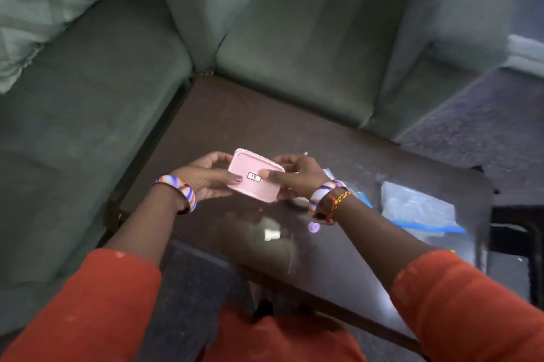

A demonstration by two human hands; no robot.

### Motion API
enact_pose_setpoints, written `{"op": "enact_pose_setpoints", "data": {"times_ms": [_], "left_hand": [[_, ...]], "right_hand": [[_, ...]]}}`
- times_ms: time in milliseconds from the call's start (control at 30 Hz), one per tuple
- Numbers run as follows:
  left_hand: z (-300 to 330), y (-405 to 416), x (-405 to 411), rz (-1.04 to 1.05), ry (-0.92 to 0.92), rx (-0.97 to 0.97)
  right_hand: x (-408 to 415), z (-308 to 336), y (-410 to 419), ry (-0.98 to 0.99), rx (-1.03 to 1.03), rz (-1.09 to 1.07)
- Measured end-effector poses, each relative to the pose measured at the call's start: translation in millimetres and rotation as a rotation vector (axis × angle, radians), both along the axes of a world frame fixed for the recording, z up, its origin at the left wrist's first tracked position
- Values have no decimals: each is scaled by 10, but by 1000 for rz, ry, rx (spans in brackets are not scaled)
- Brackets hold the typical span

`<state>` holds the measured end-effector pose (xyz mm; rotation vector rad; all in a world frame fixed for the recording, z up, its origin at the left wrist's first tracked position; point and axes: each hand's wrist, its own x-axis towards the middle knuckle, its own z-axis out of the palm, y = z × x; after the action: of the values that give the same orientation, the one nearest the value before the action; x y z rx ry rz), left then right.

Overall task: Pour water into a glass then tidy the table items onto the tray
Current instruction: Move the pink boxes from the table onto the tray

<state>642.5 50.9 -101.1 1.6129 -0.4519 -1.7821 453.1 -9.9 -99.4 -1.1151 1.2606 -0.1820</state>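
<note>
A small pink lidded box point(250, 168) with a white label reading "18" is held above the dark table point(235, 114). My left hand point(206, 177) grips its left side, thumb on the lid and fingers curled around the far edge. My right hand point(297, 173) grips the right side, thumb pressed on the lid next to the label. No glass, water vessel or tray is in view.
A clear plastic bag with a blue zip strip point(418, 208) lies on the table's right part. A small white object point(272, 234) and a purple round bit point(314, 226) lie near the front. A grey-green corner sofa point(294, 46) wraps the table's left and far sides.
</note>
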Motion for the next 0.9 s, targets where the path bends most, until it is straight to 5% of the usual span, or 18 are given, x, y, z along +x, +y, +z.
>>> {"op": "enact_pose_setpoints", "data": {"times_ms": [167,500,900], "left_hand": [[774,-619,-856,-90,36,-284],[1651,-1417,-3728,-448,97,-459],[1326,-1472,-7728,-711,32,-289]], "right_hand": [[-855,853,-264,-108,-164,-277],[-3565,1821,-382,-205,-332,-717],[-7386,1664,-159,51,-151,-910]]}}
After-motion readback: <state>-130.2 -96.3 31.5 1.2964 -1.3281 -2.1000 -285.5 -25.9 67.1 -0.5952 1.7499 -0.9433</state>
